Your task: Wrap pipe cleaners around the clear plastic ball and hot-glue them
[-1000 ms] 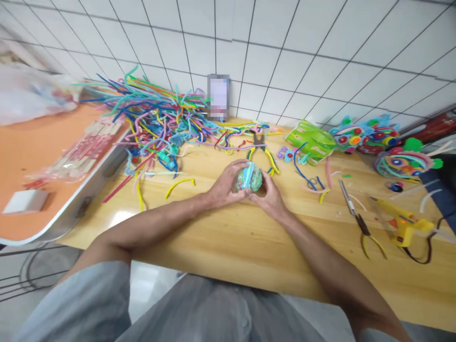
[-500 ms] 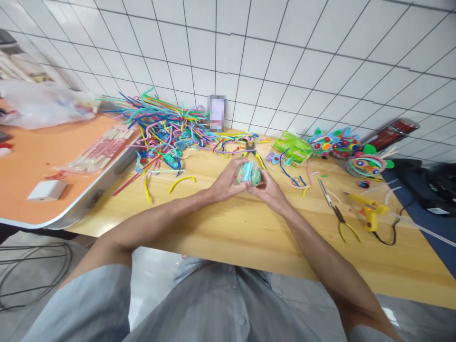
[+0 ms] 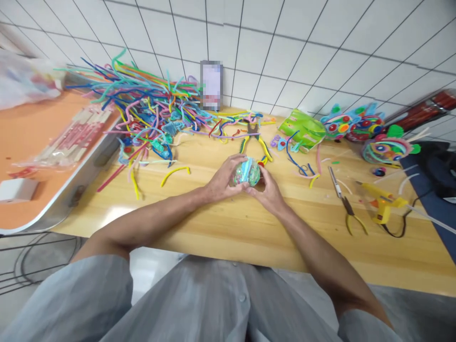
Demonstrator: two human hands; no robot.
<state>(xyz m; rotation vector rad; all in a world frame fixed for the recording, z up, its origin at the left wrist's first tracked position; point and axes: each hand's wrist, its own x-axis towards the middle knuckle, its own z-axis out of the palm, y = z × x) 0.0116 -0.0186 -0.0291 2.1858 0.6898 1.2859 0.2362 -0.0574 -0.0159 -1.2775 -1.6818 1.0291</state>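
Both hands hold a small round ball of wound pipe cleaners (image 3: 246,172), green, light blue and pink, just above the wooden table (image 3: 249,228). My left hand (image 3: 223,180) wraps its fingers round the ball's left side. My right hand (image 3: 268,191) is closed against its right and lower side. Yellow-handled pliers (image 3: 257,142) lie right behind the ball.
A big heap of coloured pipe cleaners (image 3: 149,109) fills the table's back left. A phone (image 3: 211,85) leans on the tiled wall. At the right lie finished spiral ornaments (image 3: 356,126), a green packet (image 3: 302,128), thin pliers (image 3: 344,202) and a yellow glue gun (image 3: 383,204). An orange table (image 3: 32,156) adjoins on the left.
The hands keep hold of the ball and turn it slightly. The camera view has shifted, nothing on the table has moved.
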